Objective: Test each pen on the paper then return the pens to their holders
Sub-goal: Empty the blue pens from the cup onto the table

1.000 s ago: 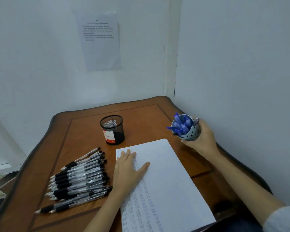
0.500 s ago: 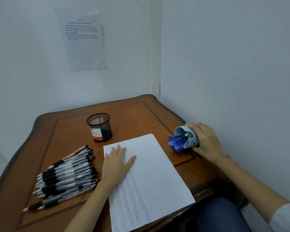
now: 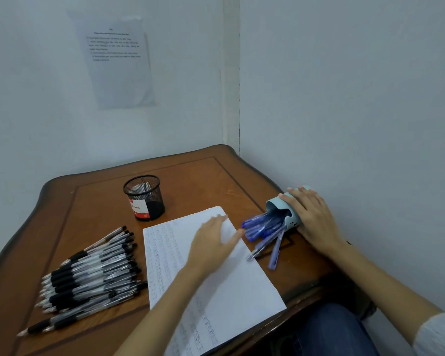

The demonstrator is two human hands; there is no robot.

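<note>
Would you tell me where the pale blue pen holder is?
Head view: the holder lies on its side by the table's right edge, under the right hand, blue pens spilling toward the paper.

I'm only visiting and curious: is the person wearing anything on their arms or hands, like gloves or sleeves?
No gloves: the left hand and right hand are bare, with no ring or watch showing. The right arm has a whitish sleeve near the elbow; the left shows none.

Left hand (image 3: 212, 240) lies palm down, fingers straight and together (tips blurred), forearm angling in from below. Right hand (image 3: 311, 218) is out wide, palm down, fingers wrapped over the pen holder (image 3: 274, 202).
</note>
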